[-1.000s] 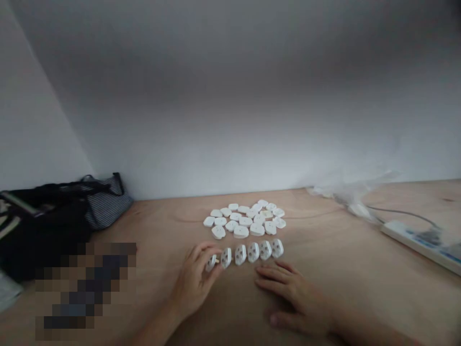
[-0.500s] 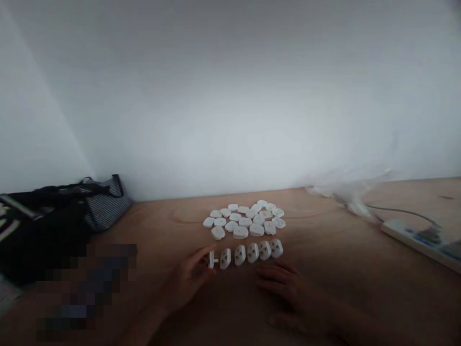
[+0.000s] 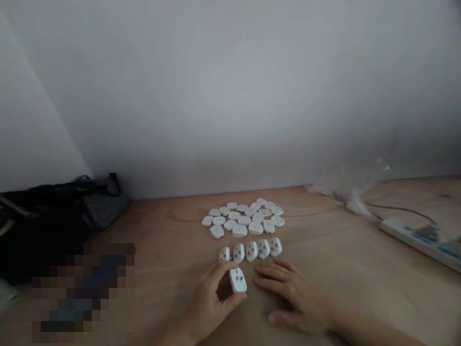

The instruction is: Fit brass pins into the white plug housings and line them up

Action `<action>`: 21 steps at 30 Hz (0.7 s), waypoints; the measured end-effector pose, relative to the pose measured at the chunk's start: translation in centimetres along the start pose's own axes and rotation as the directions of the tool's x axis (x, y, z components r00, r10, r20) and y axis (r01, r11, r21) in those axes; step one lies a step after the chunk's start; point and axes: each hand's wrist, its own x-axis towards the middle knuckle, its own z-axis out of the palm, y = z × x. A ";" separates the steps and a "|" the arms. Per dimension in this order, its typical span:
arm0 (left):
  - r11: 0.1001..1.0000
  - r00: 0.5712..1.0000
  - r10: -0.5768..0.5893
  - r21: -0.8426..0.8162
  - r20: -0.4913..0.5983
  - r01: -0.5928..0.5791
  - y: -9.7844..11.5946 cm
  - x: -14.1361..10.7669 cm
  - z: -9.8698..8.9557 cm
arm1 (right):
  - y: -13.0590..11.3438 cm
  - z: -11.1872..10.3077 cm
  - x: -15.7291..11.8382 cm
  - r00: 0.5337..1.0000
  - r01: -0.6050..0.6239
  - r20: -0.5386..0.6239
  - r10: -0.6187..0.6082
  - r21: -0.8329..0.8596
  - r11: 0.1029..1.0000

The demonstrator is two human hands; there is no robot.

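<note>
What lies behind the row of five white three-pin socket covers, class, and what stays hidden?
A loose cluster of matching white socket covers lies behind the row on the plywood tabletop. The covers hide their undersides and the wood directly beneath them.

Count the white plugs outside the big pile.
6: a row of five plugs in front of the pile, and one plug held in the left hand. The hand could hide another.

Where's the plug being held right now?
In the head view, the white plug sits in the left hand, just below a row of five plugs.
</note>
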 end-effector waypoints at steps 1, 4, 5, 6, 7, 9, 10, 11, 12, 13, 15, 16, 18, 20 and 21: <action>1.000 1.000 0.018 0.013 0.001 -0.018 -0.1 0.0 -0.1 | 0.0 0.0 0.0 1.000 -0.003 -0.003 0.003 0.002 1.000; 0.997 0.998 0.058 0.045 0.010 -0.058 -0.1 0.0 -0.2 | 0.0 0.0 -0.1 1.000 -0.008 -0.001 0.008 0.000 1.000; 0.997 0.998 0.065 0.047 0.016 -0.066 0.0 0.0 -0.2 | 0.0 0.0 -0.1 1.000 -0.008 -0.002 0.008 0.000 1.000; 0.996 0.997 0.077 0.047 0.029 -0.079 0.0 0.0 -0.2 | 0.0 0.0 -0.1 1.000 -0.006 -0.001 0.006 0.002 1.000; 0.994 0.995 0.093 0.045 0.040 -0.095 0.0 0.0 -0.2 | 0.1 0.0 -0.1 1.000 -0.003 0.001 0.003 0.005 1.000; 0.992 0.992 0.119 0.043 0.044 -0.121 0.1 0.1 -0.2 | 0.0 -0.1 0.0 1.000 0.001 0.002 -0.001 0.010 1.000; 0.991 0.991 0.121 0.048 0.048 -0.124 0.2 0.1 -0.2 | 0.0 -0.1 0.0 1.000 0.001 0.002 -0.001 0.012 1.000; 0.991 0.991 0.121 0.053 0.051 -0.123 0.2 0.1 -0.2 | 0.0 -0.1 0.0 1.000 0.001 0.002 -0.001 0.014 1.000; 0.991 0.991 0.120 0.055 0.051 -0.123 0.3 0.1 -0.2 | -0.1 -0.1 0.0 1.000 0.000 0.002 0.000 0.015 1.000; 0.991 0.992 0.119 0.056 0.048 -0.121 0.3 0.1 -0.2 | -0.1 -0.2 0.0 1.000 -0.004 0.002 0.004 0.013 1.000; 0.991 0.992 0.121 0.057 0.046 -0.124 0.2 0.0 -0.2 | -0.3 -0.3 0.0 1.000 -0.016 0.008 0.016 0.006 1.000; 0.990 0.991 0.125 0.058 0.042 -0.127 0.2 0.0 -0.2 | -0.3 -0.3 0.1 1.000 -0.020 0.013 0.020 0.001 1.000; 0.989 0.991 0.129 0.064 0.026 -0.131 0.2 0.0 -0.3 | -0.3 -0.3 0.1 0.999 -0.025 0.020 0.025 -0.009 1.000; 0.988 0.989 0.141 0.064 0.039 -0.143 0.2 -0.1 -0.3 | -0.3 -0.3 0.0 1.000 -0.023 0.020 0.023 -0.011 1.000; 0.986 0.987 0.151 0.061 0.049 -0.154 0.3 -0.1 -0.3 | -0.3 -0.2 0.0 1.000 -0.020 0.017 0.020 -0.012 1.000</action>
